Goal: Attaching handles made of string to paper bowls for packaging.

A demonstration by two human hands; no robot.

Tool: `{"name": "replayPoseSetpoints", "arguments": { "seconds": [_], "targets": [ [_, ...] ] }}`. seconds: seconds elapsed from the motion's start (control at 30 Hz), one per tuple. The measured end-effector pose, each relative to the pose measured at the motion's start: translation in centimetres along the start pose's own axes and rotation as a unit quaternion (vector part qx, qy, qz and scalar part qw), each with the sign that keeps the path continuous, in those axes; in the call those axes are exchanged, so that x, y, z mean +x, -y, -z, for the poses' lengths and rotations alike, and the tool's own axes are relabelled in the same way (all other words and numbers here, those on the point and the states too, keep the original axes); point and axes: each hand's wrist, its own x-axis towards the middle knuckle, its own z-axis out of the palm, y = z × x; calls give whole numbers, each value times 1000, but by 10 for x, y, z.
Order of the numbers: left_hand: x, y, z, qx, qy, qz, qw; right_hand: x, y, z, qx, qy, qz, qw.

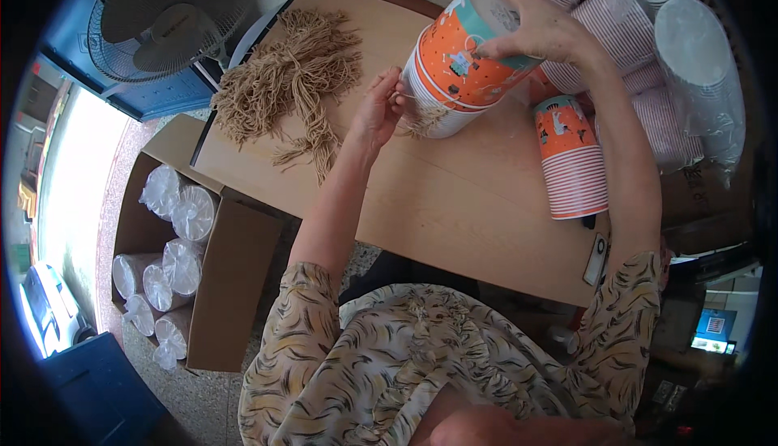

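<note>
At the far middle of the table, a big stack of paper tubs leans over, with its teal end up to the right. The right hand is spread wide across that end, thumb on the side. It has hold of the stack, likely so it won't roll or tip. The left hand is nearly closed by the white part of the stack. Its fingers are curled and seem to pinch a bit of tan string. Some string lies against the white tubs, maybe pulled tight; how far around it goes cannot be told.

The heap of tan strings lies on the left of the table, perhaps so the left hand can get them easily. A smaller stack lies to the right, out of the way. On the floor, bagged stacks sit inside a cardboard box, which probably keeps them together.
</note>
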Motion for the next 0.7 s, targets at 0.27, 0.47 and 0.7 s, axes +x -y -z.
{"name": "replayPoseSetpoints", "arguments": {
  "seconds": [0.27,0.47,0.7],
  "targets": [
    [-3,7,1,48,4,-32,998,4,-9,-2,-12,8,7,1000],
    [-10,6,-12,77,2,-60,995,-3,-8,0,6,-5,4,1000],
    [-8,7,-10,45,26,-68,996,-3,-7,-6,18,-1,35,999]
  ]
}}
